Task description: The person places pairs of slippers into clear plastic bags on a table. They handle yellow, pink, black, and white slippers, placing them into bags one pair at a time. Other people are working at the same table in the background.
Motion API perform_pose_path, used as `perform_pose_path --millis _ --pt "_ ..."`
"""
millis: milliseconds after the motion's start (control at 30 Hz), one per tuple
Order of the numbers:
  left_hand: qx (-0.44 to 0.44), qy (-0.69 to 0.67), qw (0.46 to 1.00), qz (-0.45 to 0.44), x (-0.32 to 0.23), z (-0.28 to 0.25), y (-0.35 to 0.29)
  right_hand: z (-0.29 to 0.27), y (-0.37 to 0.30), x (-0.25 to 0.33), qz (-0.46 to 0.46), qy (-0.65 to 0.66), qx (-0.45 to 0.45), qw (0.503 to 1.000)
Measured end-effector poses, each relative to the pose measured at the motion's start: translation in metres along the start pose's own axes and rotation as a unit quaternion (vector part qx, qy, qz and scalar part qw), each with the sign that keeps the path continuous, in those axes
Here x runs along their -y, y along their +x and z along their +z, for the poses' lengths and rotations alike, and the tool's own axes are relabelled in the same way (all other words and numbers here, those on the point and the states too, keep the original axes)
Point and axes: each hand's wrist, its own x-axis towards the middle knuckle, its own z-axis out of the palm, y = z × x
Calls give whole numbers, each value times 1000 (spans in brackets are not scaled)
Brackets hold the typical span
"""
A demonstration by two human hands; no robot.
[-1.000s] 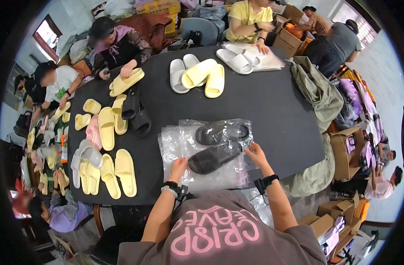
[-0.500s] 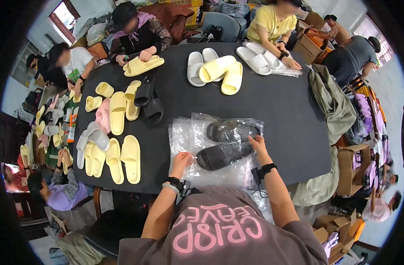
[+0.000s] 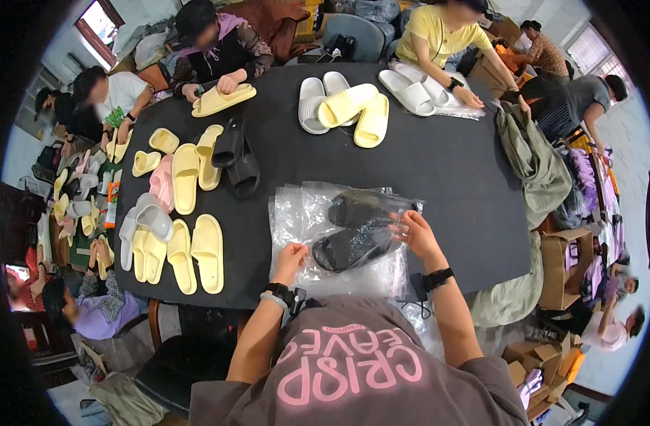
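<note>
A pair of black slippers (image 3: 340, 250) lies inside a clear plastic bag (image 3: 371, 240) on the table in front of me. The clear film now covers both slippers. At the bag's left edge, my left hand (image 3: 291, 261) is closed, with thumb and finger pinching the plastic. My right hand (image 3: 418, 238) is over the bag's right end, its fingers apart and touching the film beside the slippers' ends. Beneath them is a stack of flat clear bags (image 3: 286, 220).
Yellow slippers (image 3: 186, 177), grey slippers (image 3: 153, 216), a pink pair (image 3: 161, 183) and black slippers (image 3: 243, 170) are at the left. Grey and yellow pairs (image 3: 346, 106) lie farther back. Co-workers sit across the black table (image 3: 467, 184); green cloth (image 3: 534, 160) hangs over its right edge.
The film has come over the black slippers, covering them to their right ends. My right hand has loosened its pinch and spread its fingers. My left hand stays almost in place.
</note>
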Motion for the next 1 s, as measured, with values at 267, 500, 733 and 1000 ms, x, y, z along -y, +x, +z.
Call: perform_pose_path --millis 267,500,733,1000 --pt "-72 -6 997 38 -30 -25 -48 41 -44 21 -60 -70 82 992" --pt "-73 271 954 106 22 -68 -41 18 -42 -39 50 -125 73 988" --pt "-83 380 913 125 14 -53 -40 -3 -49 -45 -8 -169 -27 985" --pt "-158 514 808 241 -14 -30 -55 -32 -25 -61 -37 -295 131 946"
